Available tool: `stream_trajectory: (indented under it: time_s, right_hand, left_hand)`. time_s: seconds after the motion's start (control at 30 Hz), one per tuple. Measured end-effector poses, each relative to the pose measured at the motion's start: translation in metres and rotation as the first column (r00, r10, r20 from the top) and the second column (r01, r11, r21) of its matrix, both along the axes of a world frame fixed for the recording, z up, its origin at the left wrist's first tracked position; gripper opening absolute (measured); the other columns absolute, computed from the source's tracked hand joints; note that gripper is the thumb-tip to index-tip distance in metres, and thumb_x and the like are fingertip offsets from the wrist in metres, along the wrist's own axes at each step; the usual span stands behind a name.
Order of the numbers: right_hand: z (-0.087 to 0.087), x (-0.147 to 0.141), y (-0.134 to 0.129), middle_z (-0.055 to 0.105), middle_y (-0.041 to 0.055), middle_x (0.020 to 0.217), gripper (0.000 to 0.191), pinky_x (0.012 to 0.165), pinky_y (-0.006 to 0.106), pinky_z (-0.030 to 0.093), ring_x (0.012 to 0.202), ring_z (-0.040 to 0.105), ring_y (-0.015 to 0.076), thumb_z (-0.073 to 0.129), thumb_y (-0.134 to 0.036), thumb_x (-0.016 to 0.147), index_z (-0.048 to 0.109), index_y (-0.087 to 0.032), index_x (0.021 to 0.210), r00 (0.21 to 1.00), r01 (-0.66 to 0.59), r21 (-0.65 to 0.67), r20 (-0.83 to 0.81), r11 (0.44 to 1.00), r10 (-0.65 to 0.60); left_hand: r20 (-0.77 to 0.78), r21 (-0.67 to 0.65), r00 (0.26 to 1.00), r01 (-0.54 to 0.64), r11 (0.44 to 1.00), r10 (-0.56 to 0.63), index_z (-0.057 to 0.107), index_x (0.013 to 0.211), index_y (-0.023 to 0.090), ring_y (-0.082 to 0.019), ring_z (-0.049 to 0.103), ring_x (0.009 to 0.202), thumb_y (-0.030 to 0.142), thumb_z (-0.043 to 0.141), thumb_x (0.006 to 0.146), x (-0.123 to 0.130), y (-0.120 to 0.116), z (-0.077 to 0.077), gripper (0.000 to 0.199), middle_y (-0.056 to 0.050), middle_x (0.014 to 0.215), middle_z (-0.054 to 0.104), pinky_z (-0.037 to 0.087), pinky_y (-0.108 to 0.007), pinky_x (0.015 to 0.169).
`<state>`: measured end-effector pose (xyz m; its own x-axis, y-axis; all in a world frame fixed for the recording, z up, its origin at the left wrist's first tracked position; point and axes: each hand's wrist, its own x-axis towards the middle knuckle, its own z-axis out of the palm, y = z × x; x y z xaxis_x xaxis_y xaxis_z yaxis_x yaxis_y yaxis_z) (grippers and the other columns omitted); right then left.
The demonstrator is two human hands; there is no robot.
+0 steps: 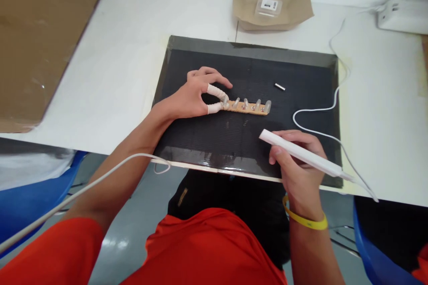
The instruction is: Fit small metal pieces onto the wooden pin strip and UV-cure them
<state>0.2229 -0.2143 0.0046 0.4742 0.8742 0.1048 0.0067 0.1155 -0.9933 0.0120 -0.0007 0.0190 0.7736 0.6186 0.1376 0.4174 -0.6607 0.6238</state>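
My left hand (200, 91), with white coverings on thumb and forefinger, pinches the left end of a narrow tan strip (249, 107). Several translucent, finger-shaped pieces (258, 104) stand in a row along the strip, which lies on a black ribbed mat (207, 138). Which part the fingertips press, strip or end piece, I cannot tell. Nearer to me, my right hand (299, 164) is wrapped round a white pen-shaped tool (301, 153) with a cord at its back end. The tool's front end points up and left, apart from the strip.
A small metal cylinder (280, 87) lies on the mat beyond the strip. Behind the mat, a brown paper tray (244, 2) holds a clear labelled box (268, 7). A white cable (314, 110) loops across the mat's right side, near a white power strip (403, 15). Cardboard (43, 35) stands at left.
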Motion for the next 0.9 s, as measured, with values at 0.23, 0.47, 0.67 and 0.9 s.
stream_trajectory:
  time_s: [0.23, 0.47, 0.67, 0.9]
  right_hand:
    - [-0.003, 0.001, -0.003, 0.077, 0.0002, 0.104, 0.023, 0.051, 0.021, 0.056, 0.067, 0.07, 0.0093, 0.084, -0.017, 0.084, 0.073, -0.025, 0.102, 1.0, 0.009, -0.007, -0.024, 1.0, -0.009]
    - [-0.003, 0.002, -0.005, 0.075, 0.0018, 0.106, 0.02, 0.052, 0.022, 0.055, 0.064, 0.066, 0.0088, 0.081, -0.018, 0.088, 0.07, -0.025, 0.103, 0.999, -0.028, -0.029, -0.019, 0.999, 0.027]
    - [0.007, 0.006, -0.004, 0.074, 0.003, 0.104, 0.023, 0.076, 0.032, 0.065, 0.096, 0.074, 0.0184, 0.077, -0.012, 0.088, 0.069, -0.028, 0.103, 0.994, -0.112, -0.086, 0.01, 0.99, 0.113]
    - [0.007, 0.006, -0.002, 0.075, 0.0014, 0.103, 0.027, 0.081, 0.031, 0.064, 0.095, 0.073, 0.0172, 0.075, -0.009, 0.087, 0.07, -0.03, 0.104, 0.976, -0.16, -0.111, 0.13, 0.981, 0.174]
  left_hand:
    - [0.035, -0.172, 0.999, 0.037, 0.984, -0.032, 0.071, 0.132, 0.027, -0.029, 0.056, 0.143, 0.056, 0.083, 0.079, -0.023, 0.015, 0.011, 0.061, -0.006, 0.151, 0.064, 0.04, -0.047, 0.127]
    - [0.182, 0.103, 0.88, -0.461, 0.881, 0.439, 0.074, 0.102, 0.024, -0.017, 0.067, 0.106, 0.067, 0.057, 0.101, -0.03, 0.025, -0.002, 0.047, 0.0, 0.113, 0.075, 0.054, -0.04, 0.104]
    - [-0.06, 0.241, 0.808, -0.558, 0.794, 0.586, 0.074, 0.123, 0.03, -0.03, 0.068, 0.112, 0.067, 0.044, 0.103, -0.026, 0.026, -0.013, 0.052, -0.009, 0.125, 0.072, 0.048, -0.047, 0.108]
    - [-0.067, 0.225, 0.693, -0.69, 0.688, 0.717, 0.038, 0.163, 0.027, -0.036, 0.062, 0.136, 0.078, 0.038, 0.098, -0.022, 0.023, -0.007, 0.083, -0.008, 0.174, 0.033, 0.015, -0.055, 0.131]
